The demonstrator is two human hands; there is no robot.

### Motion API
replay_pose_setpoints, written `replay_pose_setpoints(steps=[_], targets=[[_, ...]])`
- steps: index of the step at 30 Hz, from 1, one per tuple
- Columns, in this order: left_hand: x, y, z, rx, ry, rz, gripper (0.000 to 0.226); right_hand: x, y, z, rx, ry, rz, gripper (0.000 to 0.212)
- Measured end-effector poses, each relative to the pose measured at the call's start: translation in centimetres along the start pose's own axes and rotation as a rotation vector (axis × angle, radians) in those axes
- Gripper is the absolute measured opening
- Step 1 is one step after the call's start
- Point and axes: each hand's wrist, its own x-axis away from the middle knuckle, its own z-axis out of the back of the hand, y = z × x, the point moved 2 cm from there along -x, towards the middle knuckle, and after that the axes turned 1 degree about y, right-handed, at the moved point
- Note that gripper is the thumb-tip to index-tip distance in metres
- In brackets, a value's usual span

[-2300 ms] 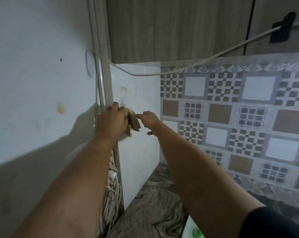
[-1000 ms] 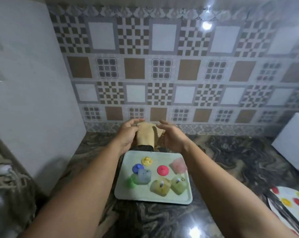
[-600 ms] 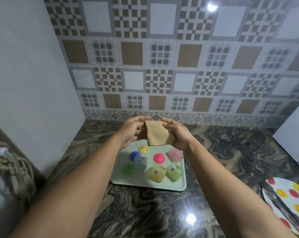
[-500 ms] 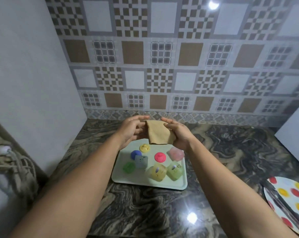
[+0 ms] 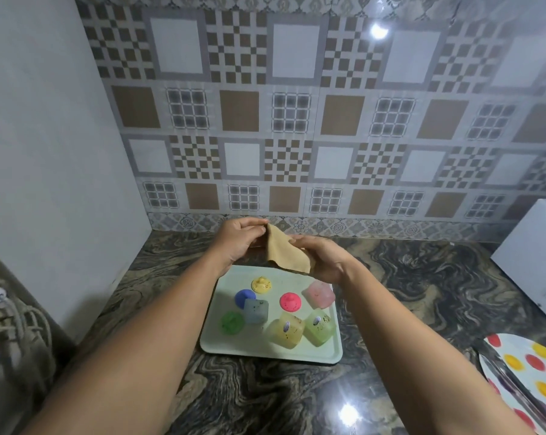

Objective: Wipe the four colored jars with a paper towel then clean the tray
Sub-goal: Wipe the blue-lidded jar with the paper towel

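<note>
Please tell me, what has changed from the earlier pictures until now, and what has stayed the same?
Earlier, both hands pulled the paper towel from a holder on the wall at the left. Since then they have carried it over the tray. Now the left hand pinches the paper towel at its top corner and the right hand grips its lower edge, spreading it. The jars and lids on the tray have not moved.

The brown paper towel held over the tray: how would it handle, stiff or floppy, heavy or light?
Probably floppy: the paper towel bends and sags where it spans the left hand and the right hand, its lower corner drooping toward the tray. Likely very light, since fingertip pinches alone carry it. It looks thin, so it may tear if pulled hard.
</note>
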Motion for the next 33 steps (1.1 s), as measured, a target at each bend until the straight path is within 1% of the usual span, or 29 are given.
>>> replay_pose_setpoints(steps=[1, 3, 6, 7, 8, 10, 13, 15, 17, 20, 22, 24, 25, 26, 28, 30, 33], targets=[[-0.2, 0.1, 0.4, -0.068, 0.034, -0.008, 0.013, -0.2, -0.1, -0.2, 0.004, 0.021, 0.012, 0.022], [-0.5, 0.4, 1.0, -0.179, 0.039, -0.027, 0.019, -0.8, -0.4, -0.4, 0.015, 0.073, 0.052, 0.021], [-1.5, 0.1, 1.7, -0.216, -0.08, -0.03, 0.044, -1.5, -0.9, -1.4, 0.027, 0.086, 0.09, 0.02], [-1.7, -0.1, 1.8, -0.209, -0.111, -0.016, 0.05, -1.5, -1.0, -1.8, 0.031, 0.096, 0.093, 0.021], [-1.9, -0.2, 2.0, -0.198, -0.134, -0.002, 0.052, -1.8, -1.0, -2.0, 0.04, 0.109, 0.096, 0.026], [-2.3, -0.3, 2.3, -0.158, -0.174, 0.005, 0.045, -2.2, -1.1, -2.5, 0.07, 0.138, 0.105, 0.037], [-2.5, -0.3, 2.9, -0.18, -0.182, -0.038, 0.036, -2.7, -1.1, -2.6, 0.143, 0.145, 0.114, 0.042], [-2.9, -0.6, 3.5, -0.261, -0.163, -0.083, 0.034, -2.8, -0.9, -2.7, 0.233, 0.15, 0.123, 0.037], [-3.3, -0.9, 4.1, -0.371, -0.14, -0.123, 0.032, -3.1, -0.9, -2.8, 0.426, 0.231, 0.168, 0.027], [-3.5, -0.7, 4.6, -0.512, -0.093, -0.179, 0.024, -3.5, -1.4, -3.0, 0.718, 0.339, 0.252, 0.023], [-3.8, -0.6, 4.9, -0.539, -0.084, -0.208, 0.015, -3.4, -1.6, -3.1, 0.764, 0.364, 0.292, 0.022], [-4.3, -1.0, 5.2, -0.531, -0.108, -0.199, 0.008, -3.2, -1.4, -3.0, 0.719, 0.373, 0.306, 0.019], [-4.4, -1.2, 5.3, -0.505, -0.138, -0.18, 0.006, -3.0, -1.2, -3.1, 0.653, 0.359, 0.296, 0.019], [-4.5, -1.5, 5.4, -0.459, -0.178, -0.157, 0.006, -2.9, -0.8, -3.2, 0.543, 0.344, 0.268, 0.022], [-4.7, -2.3, 5.1, -0.323, -0.231, -0.109, 0.009, -3.1, 0.5, -3.5, 0.239, 0.299, 0.183, 0.03], [-4.8, -3.5, 4.6, -0.246, -0.22, -0.076, 0.014, -3.5, 1.9, -3.6, -0.012, 0.274, 0.113, 0.034], [-5.2, -6.6, 4.8, -0.363, -0.156, -0.055, 0.018, -4.7, 4.4, -2.9, -0.21, 0.324, 0.003, 0.042]])
